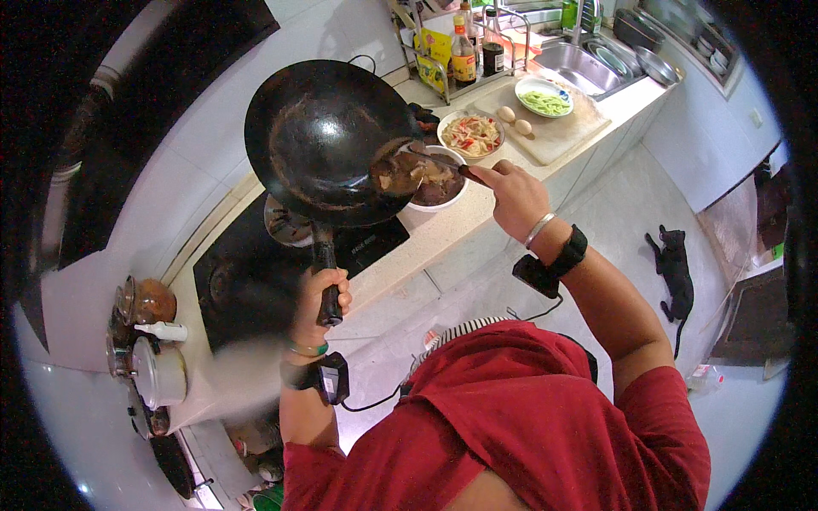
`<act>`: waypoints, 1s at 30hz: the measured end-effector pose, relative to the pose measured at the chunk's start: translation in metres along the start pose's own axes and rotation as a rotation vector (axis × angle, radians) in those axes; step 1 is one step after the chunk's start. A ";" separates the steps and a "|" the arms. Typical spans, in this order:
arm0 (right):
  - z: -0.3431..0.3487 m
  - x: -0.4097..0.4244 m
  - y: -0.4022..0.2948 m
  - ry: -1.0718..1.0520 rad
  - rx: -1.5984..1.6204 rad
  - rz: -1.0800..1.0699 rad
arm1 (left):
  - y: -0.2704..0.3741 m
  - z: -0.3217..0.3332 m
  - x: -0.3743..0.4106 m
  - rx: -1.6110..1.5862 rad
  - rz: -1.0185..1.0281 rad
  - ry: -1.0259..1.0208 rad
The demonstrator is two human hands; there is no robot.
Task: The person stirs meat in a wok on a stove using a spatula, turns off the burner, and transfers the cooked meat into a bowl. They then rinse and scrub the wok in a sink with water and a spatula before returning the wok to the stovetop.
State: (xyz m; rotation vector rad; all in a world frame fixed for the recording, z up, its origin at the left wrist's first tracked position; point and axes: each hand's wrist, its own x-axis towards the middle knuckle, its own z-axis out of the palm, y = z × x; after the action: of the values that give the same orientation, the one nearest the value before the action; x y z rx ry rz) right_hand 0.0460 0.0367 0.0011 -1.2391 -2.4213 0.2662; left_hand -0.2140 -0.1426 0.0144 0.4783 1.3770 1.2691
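My left hand (pixel 323 297) grips the black handle of a wok (pixel 326 128), which is raised and tilted with its inside towards me. My right hand (pixel 521 198) is closed around the dark handle of a metal cooking utensil (pixel 471 174). Its head lies among brown, wet food (pixel 396 175) at the wok's right edge, so its shape is hard to make out. Just beneath that edge stands a white bowl (pixel 442 207) containing similar brown food. The wok's rim overlaps the bowl and hides part of it.
A black cooktop (pixel 255 281) lies below the wok. Farther right are a bowl of shredded vegetables (pixel 473 135), eggs (pixel 523 127) and a plate of green strips (pixel 544 101) on a cutting board (pixel 565 140). Bottles (pixel 463 54) stand behind. A black cat (pixel 676 271) lies on the floor.
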 end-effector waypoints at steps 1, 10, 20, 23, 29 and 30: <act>-0.001 0.000 0.001 -0.019 0.005 0.013 | 0.000 -0.001 0.001 -0.003 0.001 -0.007; -0.014 -0.013 0.005 -0.031 0.013 -0.003 | 0.005 0.001 0.003 0.034 0.017 0.005; -0.012 -0.001 0.009 0.042 0.027 -0.061 | 0.009 0.008 0.002 0.136 0.069 0.033; -0.004 0.003 0.014 0.064 0.002 -0.103 | 0.010 0.009 0.003 0.143 0.057 0.013; -0.008 -0.007 0.026 0.038 0.019 -0.101 | 0.013 0.016 0.001 0.185 0.068 0.103; -0.009 -0.009 0.028 0.042 0.009 -0.102 | 0.013 0.017 0.002 0.196 0.076 0.100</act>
State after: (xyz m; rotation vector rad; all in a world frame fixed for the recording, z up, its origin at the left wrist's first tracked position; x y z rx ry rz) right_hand 0.0757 0.0457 -0.0028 -1.1020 -2.4354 0.2191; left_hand -0.2043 -0.1297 0.0291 0.6136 1.5900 1.2384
